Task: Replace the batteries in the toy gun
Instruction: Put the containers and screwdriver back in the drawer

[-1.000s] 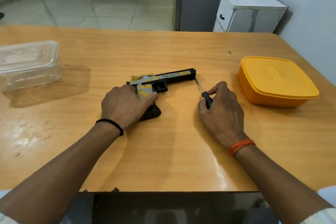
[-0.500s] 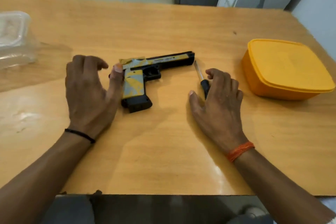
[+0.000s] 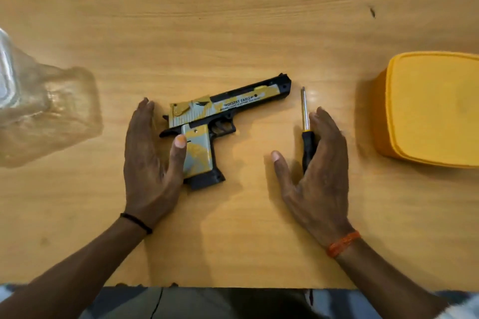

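Toy gun (image 3: 204,122): lies flat at the middle of the wooden table (image 3: 233,21), muzzle to the far right, grip toward the near edge.
Left hand (image 3: 147,163): fingers straight and relaxed, grasping nothing; thumb tip touches the grip.
Right hand (image 3: 316,168): fingers extended, released, resting just beside the screwdriver (image 3: 305,129).
Screwdriver: on the table, right of the gun.
Yellow box (image 3: 430,109): far right, lid on.
Clear container (image 3: 31,111): left edge.

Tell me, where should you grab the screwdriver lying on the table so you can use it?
Probably by the black handle of the screwdriver, the thick end nearest the person. It lies flat on the table with its thin metal shaft pointing away. The right hand is open beside it, so curling the fingers round the handle from the right and above looks easiest.
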